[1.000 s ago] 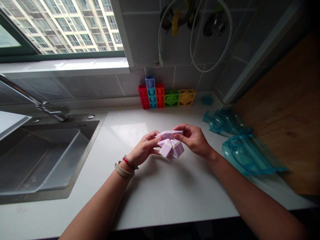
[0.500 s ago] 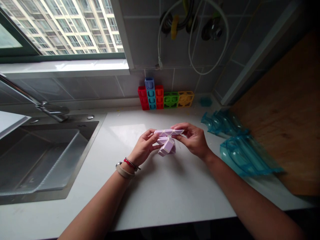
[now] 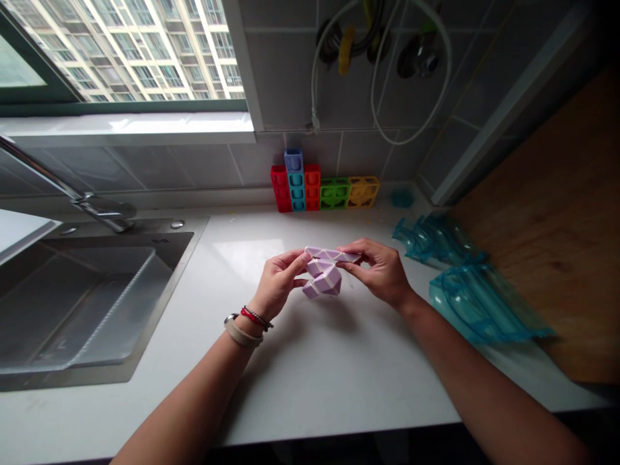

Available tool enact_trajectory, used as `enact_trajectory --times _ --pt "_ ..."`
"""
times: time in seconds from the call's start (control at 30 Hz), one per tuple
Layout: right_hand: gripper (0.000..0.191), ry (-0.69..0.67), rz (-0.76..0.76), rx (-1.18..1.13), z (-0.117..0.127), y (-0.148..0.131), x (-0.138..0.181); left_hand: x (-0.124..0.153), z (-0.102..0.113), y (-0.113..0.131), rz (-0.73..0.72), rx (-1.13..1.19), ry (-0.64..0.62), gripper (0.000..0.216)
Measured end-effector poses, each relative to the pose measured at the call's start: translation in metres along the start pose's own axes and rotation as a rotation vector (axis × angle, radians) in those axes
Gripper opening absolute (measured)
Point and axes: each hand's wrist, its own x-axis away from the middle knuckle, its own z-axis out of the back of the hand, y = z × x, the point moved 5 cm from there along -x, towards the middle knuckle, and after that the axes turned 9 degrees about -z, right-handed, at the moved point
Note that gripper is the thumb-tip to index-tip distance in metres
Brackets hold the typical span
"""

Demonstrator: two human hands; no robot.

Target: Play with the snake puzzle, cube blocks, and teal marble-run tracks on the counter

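A lilac twist puzzle (image 3: pixel 323 276) made of linked wedge segments with white edges is held just above the white countertop (image 3: pixel 310 381), in the middle of the view. My left hand (image 3: pixel 278 287) pinches its left side, with bracelets on that wrist. My right hand (image 3: pixel 380 271) pinches the flat upper strip of segments on the right. Both hands are closed on it. The lower segments are folded into a compact block between my thumbs.
A steel sink (image 3: pixel 72 303) with a tap (image 3: pixel 97 210) lies at the left. Coloured open cubes (image 3: pixel 322 187) stand against the tiled wall. Clear blue plastic pieces (image 3: pixel 465 284) lie at the right beside a wooden board (image 3: pixel 562 213). Hoses hang on the wall.
The puzzle's lower segments have been twisted from a spread, fanned shape into a tighter block under the top strip. Both hands stay in nearly the same place.
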Motion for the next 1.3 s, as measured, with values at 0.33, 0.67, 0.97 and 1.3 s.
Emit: enact_trajectory --times 0.33,0.67,0.97,1.3 --pt "0.020 -0.036 0.026 0.068 0.005 -0.011 -0.002 0.004 -0.004 0.006 -0.002 -0.046 -0.019 0.046" --pt "0.016 -0.002 0.022 0.050 0.004 -0.014 0.003 0.006 -0.007 0.007 0.070 -0.016 -0.037 0.048" --pt "0.017 -0.009 0.009 0.045 0.003 -0.017 0.004 0.008 -0.010 0.010 0.068 -0.019 -0.050 0.050" --pt "0.018 0.190 -0.116 0.015 0.011 -0.021 0.007 0.017 -0.026 0.012 -0.076 -0.286 -0.169 0.046"
